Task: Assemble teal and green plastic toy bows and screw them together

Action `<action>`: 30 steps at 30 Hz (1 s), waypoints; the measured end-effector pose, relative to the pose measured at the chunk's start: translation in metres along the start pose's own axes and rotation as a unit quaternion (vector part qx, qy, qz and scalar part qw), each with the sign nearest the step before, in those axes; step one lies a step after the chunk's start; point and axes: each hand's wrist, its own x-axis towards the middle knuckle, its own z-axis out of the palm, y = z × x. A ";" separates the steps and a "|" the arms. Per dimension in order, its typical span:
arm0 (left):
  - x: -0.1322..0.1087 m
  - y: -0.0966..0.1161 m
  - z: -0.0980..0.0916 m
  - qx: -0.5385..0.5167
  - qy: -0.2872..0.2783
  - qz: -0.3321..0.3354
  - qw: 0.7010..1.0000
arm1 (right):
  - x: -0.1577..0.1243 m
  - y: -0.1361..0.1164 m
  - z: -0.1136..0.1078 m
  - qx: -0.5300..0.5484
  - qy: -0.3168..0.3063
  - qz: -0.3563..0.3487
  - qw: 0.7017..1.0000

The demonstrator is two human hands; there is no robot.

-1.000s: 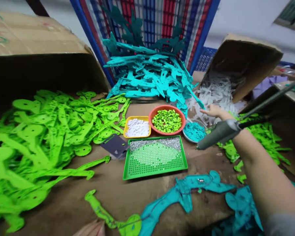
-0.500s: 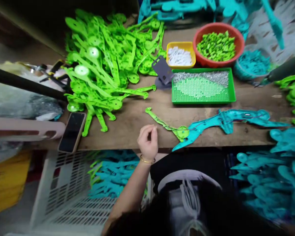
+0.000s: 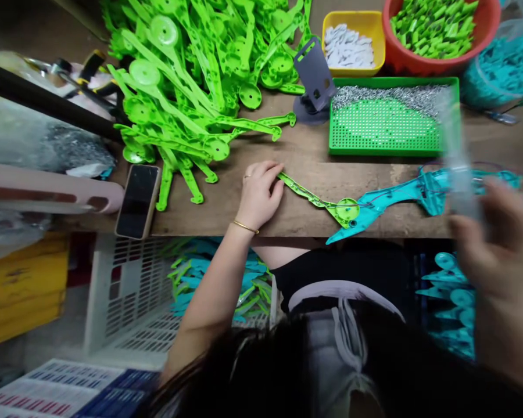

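My left hand (image 3: 258, 192) rests on the wooden bench, its fingers curled onto the end of a thin green plastic arm (image 3: 314, 199). That arm joins a teal plastic piece (image 3: 401, 194) at a round green hub (image 3: 347, 208). My right hand (image 3: 503, 261) is close to the camera at the right and smeared by motion. It seems to hold up a pale translucent plastic piece (image 3: 455, 157), though the grip is blurred.
A heap of green plastic arms (image 3: 192, 75) fills the bench's left. A green tray of small metal parts (image 3: 387, 113), a yellow tub (image 3: 353, 40), a red bowl (image 3: 436, 29), a phone (image 3: 138, 200) and a white crate (image 3: 131, 290) below are around.
The view has swung down from the far piles to the bench edge. My left hand moved forward onto the green arm. My right hand came back from the white pieces, close to the camera.
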 end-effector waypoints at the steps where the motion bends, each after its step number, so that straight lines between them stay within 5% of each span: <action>1: -0.004 0.000 -0.001 -0.002 0.004 -0.006 1.000 | 0.002 -0.011 0.008 0.025 -0.016 -0.049 0.998; 6: -0.017 0.000 -0.005 -0.007 0.015 -0.030 0.999 | 0.005 -0.064 0.063 0.073 -0.147 -0.255 0.953; 10: -0.017 -0.005 -0.001 -0.028 0.025 -0.029 0.999 | 0.006 -0.084 0.090 0.030 -0.158 -0.353 0.922; 17: -0.017 -0.008 0.002 -0.053 0.043 -0.062 0.996 | 0.012 -0.090 0.103 0.019 -0.100 -0.395 0.913; 30: -0.014 -0.004 0.000 -0.053 0.055 -0.094 0.993 | 0.017 -0.103 0.094 0.013 -0.151 -0.376 0.914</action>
